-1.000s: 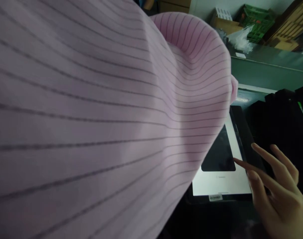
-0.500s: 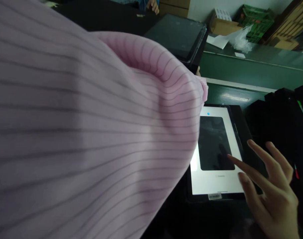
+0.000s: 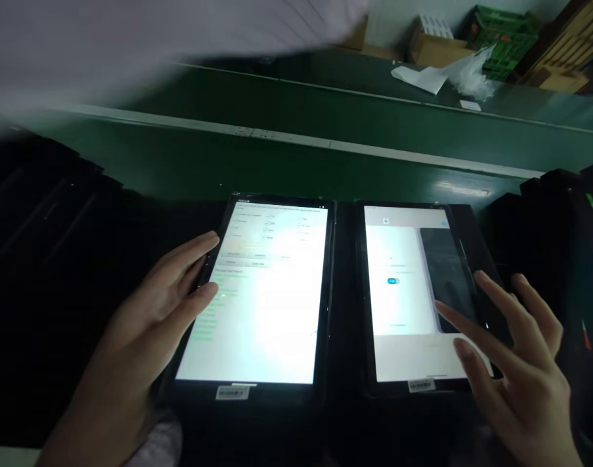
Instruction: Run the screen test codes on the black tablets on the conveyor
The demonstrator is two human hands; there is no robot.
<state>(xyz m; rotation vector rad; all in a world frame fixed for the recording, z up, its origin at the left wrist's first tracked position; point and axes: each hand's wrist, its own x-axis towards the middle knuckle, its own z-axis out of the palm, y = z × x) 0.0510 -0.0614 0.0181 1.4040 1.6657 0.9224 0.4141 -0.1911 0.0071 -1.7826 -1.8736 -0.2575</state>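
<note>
A tablet (image 3: 272,305) with a bright white screen, checkboxes and green text lies in front of me. My left hand (image 3: 155,311) grips its left edge, thumb over the screen's border and fingers along the side. To the right lies a second tablet (image 3: 398,357), its lit page showing a small blue switch and a dark panel sliding at the right. My right hand (image 3: 520,363) is over that tablet's right side, fingers spread and holding nothing. Its index fingertip is at the dark panel's left edge, apparently on the glass. Each tablet has a barcode label at its lower border.
A blurred pink striped cloth (image 3: 180,45), apparently another person's clothing, crosses the upper left. Behind the tablets runs a green bench (image 3: 277,162) with a pale strip. Dark stacked items stand at both sides. Plastic wrap (image 3: 471,74), a carton (image 3: 435,52) and a green crate (image 3: 503,39) are farther back.
The pink cloth has drawn up and left, uncovering the left tablet and my left hand. A dark tablet at the top has left view. My right index finger has slid left and the right screen's page has shifted.
</note>
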